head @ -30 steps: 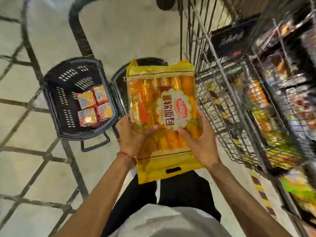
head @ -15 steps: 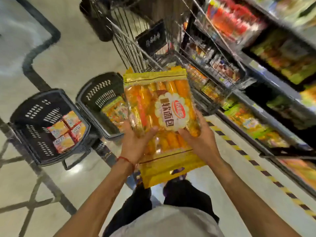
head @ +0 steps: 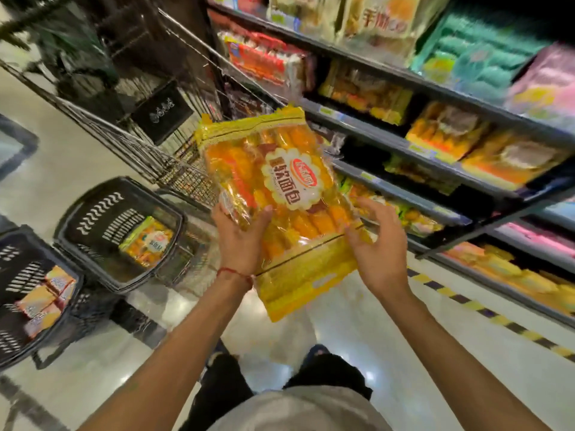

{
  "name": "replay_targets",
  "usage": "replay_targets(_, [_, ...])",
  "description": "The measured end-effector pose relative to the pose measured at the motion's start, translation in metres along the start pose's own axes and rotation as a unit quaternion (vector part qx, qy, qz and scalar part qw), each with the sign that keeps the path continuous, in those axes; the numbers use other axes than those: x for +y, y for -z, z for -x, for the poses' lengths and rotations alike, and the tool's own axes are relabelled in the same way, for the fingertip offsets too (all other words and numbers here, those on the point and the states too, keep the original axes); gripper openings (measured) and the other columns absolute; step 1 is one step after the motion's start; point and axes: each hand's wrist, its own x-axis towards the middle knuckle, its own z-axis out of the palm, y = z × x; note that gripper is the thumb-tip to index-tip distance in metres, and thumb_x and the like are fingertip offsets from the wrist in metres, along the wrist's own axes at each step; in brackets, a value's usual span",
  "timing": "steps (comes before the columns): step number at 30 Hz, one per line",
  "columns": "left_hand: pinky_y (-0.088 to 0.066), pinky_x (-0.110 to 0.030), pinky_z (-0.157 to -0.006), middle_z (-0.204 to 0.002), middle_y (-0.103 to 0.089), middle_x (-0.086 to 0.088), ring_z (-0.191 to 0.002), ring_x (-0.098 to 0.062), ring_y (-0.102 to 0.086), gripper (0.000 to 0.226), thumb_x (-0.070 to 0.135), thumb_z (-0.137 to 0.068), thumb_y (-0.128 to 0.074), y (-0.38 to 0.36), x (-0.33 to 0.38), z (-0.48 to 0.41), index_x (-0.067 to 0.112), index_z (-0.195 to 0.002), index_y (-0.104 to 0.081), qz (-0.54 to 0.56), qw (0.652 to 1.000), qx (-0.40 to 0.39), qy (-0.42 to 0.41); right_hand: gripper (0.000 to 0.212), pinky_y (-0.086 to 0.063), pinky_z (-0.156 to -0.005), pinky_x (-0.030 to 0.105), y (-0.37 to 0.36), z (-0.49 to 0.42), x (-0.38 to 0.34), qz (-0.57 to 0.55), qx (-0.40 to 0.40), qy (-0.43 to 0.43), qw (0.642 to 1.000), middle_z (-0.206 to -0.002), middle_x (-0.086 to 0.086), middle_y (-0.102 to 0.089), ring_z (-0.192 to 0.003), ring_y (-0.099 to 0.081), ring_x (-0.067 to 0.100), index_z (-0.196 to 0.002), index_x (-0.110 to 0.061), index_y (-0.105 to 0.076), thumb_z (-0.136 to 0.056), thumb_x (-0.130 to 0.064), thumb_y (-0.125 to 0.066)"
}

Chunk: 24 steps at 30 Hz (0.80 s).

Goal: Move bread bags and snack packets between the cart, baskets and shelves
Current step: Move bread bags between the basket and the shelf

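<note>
Bread bag (head: 280, 206) (yellow, tilted) hangs before the shelves (head: 389, 140), between both hands: left hand (head: 241, 241) grips its left edge, right hand (head: 381, 247) lies spread-fingered at its right edge.

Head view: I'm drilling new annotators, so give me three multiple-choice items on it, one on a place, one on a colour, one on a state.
1. Where does the lone orange packet lie?
A) in a black basket
B) on the floor tiles
C) on the top shelf

2. What colour is the thread on the left wrist?
A) blue
B) red
C) green

3. How is the big bread bag placed?
A) lying in the cart
B) standing on a shelf
C) held up in the air

Key:
1 A, dark basket walls surround the packet.
2 B, the thread shows red against the arm.
3 C, the left hand grips it, thumb over its front, with nothing under it.
</note>
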Motion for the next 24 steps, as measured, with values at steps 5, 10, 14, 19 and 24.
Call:
replay_targets(5, [-0.052, -0.053, -0.103, -0.131, -0.061, -0.008, -0.116, -0.027, -0.064, 0.067, 0.035, -0.078, -0.084, -0.065, 0.016, 0.013, 0.032, -0.122, -0.035, 0.039, 0.999, 0.007, 0.006, 0.042, -0.051, -0.073, 0.018, 0.044, 0.007, 0.022, -0.076, 0.013, -0.091, 0.993, -0.124, -0.002, -0.062, -0.094, -0.064, 0.007, -0.138, -0.018, -0.060, -0.098, -0.020, -0.070])
replay_targets(10, [-0.049, -0.050, -0.108, -0.139, -0.057, -0.005, -0.123, -0.022, -0.061, 0.083, 0.034, -0.078, -0.085, -0.107, 0.026, 0.014, 0.025, -0.137, -0.028, 0.063, 0.997, -0.034, -0.010, 0.087, -0.046, -0.109, 0.031, 0.040, 0.000, 0.025, -0.151, -0.030, -0.188, 0.970, -0.156, -0.004, -0.036, -0.142, -0.042, 0.018, -0.163, -0.022, -0.027, -0.095, -0.054, -0.069])
replay_targets(14, [-0.048, -0.052, -0.110, -0.146, -0.053, -0.007, -0.129, -0.025, -0.058, 0.099, 0.040, -0.073, -0.086, -0.129, 0.029, 0.008, 0.022, -0.148, -0.024, 0.082, 0.995, -0.059, -0.008, 0.103, -0.012, -0.130, 0.052, 0.037, -0.015, 0.018, -0.148, 0.004, -0.248, 0.958, -0.174, -0.001, -0.009, -0.160, -0.002, 0.022, -0.168, -0.021, -0.009, -0.093, -0.061, -0.067])
replay_targets(19, [-0.045, -0.040, -0.113, -0.145, -0.046, -0.004, -0.134, -0.023, -0.052, 0.101, 0.033, -0.082, -0.085, -0.141, 0.036, -0.010, 0.011, -0.153, -0.017, 0.075, 0.994, -0.080, -0.003, 0.122, -0.023, -0.127, 0.054, 0.027, -0.037, 0.003, -0.238, 0.053, -0.294, 0.924, -0.173, -0.002, -0.012, -0.160, -0.015, 0.025, -0.167, -0.024, -0.006, -0.079, -0.063, -0.081])
replay_targets(24, [-0.041, -0.031, -0.113, -0.147, -0.038, 0.003, -0.136, -0.017, -0.045, 0.101, 0.034, -0.085, -0.083, -0.148, 0.040, -0.024, 0.013, -0.155, -0.012, 0.063, 0.993, -0.097, 0.022, 0.160, -0.040, -0.119, 0.054, 0.006, -0.064, -0.011, -0.339, 0.104, -0.318, 0.879, -0.166, -0.003, -0.032, -0.150, -0.040, 0.024, -0.164, -0.037, 0.007, -0.041, -0.072, -0.089])
